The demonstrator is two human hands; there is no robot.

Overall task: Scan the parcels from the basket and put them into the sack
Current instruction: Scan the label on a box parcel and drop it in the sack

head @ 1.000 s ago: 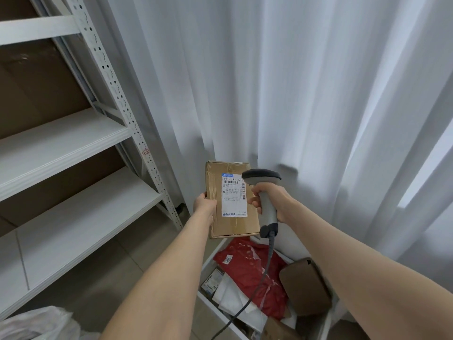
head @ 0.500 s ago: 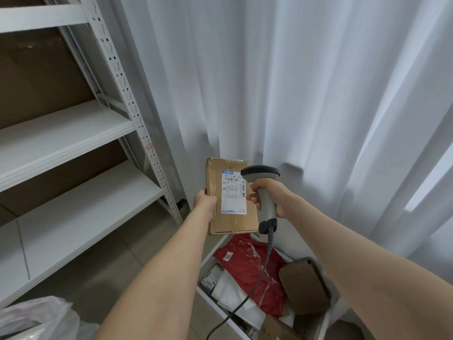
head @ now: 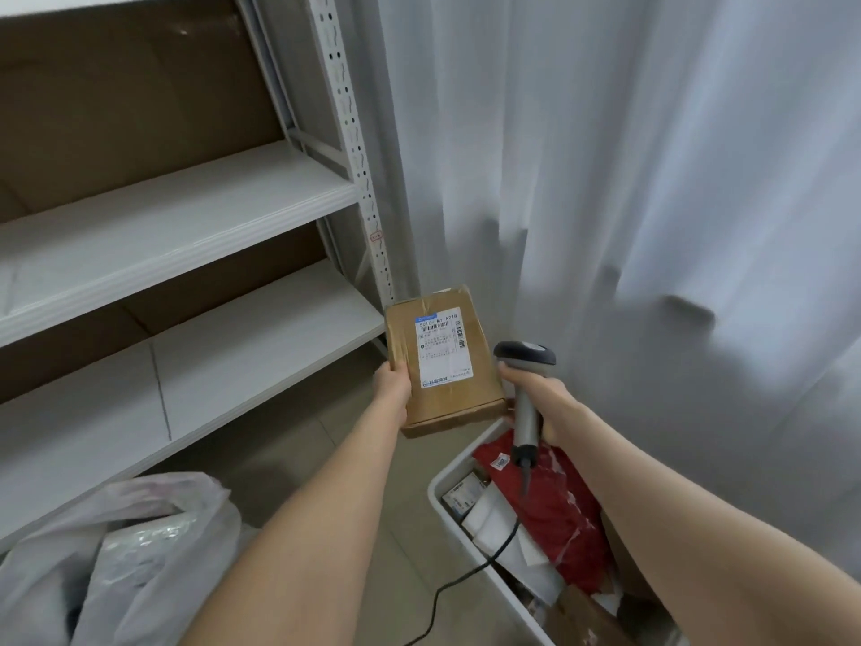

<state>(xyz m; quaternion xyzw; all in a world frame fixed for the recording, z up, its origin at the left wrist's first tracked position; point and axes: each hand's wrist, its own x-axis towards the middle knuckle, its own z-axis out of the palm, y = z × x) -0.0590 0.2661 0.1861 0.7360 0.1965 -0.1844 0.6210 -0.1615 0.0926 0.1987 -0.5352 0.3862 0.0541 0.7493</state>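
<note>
The left hand (head: 392,389) holds a brown cardboard parcel (head: 447,397) by its left edge, thumb on top and the other fingers hidden beneath, with the white label (head: 442,349) facing up. Just right of those fingers, the right hand (head: 543,405) grips a scanner (head: 525,355) — fingers wrapped round the handle, its head beside the parcel's right edge. Below the right fingers sits the white basket (head: 442,505), holding a red parcel (head: 563,510) among others. The pale sack (head: 140,552) lies low, left of the left fingers.
</note>
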